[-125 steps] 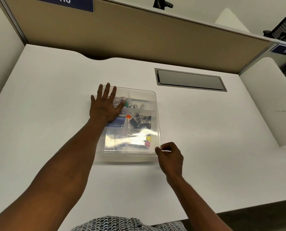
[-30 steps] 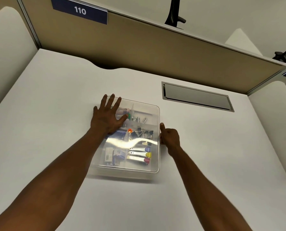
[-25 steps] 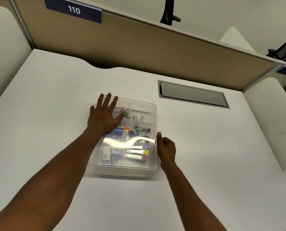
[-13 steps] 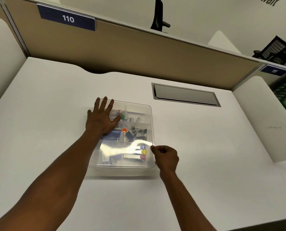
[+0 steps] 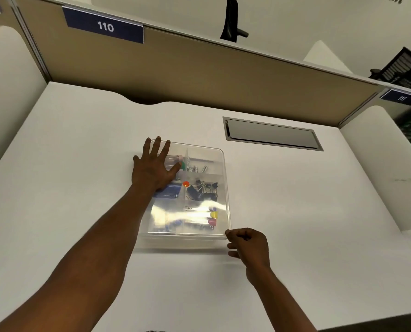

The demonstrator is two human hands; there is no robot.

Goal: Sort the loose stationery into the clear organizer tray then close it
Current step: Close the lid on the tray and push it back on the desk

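Head view, looking down on a white counter (image 5: pixel 80 164) with the clear organizer tray (image 5: pixel 220 161) as landmark, set a little left of the counter's middle, lid on.

Left hand (image 5: pixel 153 170) spread flat and wide on the tray's lid, over its far-left corner, fingers fanned toward the far edge, thumb pointing inward across the lid. Nothing gripped; palm simply pressed down on the clear plastic.

Right hand (image 5: pixel 247 243) curled narrow at the tray's near-right corner, thumb tip touching the lid's edge there, the other fingers folded beneath beside the tray's side wall. Whether those fingers actually pinch the rim: cannot tell.

Seen through the lid, inside the tray: black binder clips (image 5: pixel 203 189) in the middle-right compartment; an orange pin (image 5: pixel 186 183) just left of them at the divider; a blue box (image 5: pixel 169 190) in the middle-left compartment, partly under the left wrist; small white-labelled pieces (image 5: pixel 196 167) in the far-right compartment; a green-tipped item (image 5: pixel 182 166) by the left thumb; yellow and pink caps (image 5: pixel 213 218) in the near-right compartment. Strong glare (image 5: pixel 175 215) across the near half of the lid, blurring the near-left contents.

Beyond the tray and to its right, a grey recessed cable hatch (image 5: pixel 271 134) in the counter. Farther back, a tan partition (image 5: pixel 199 75) with a blue "110" sign (image 5: pixel 105 27).
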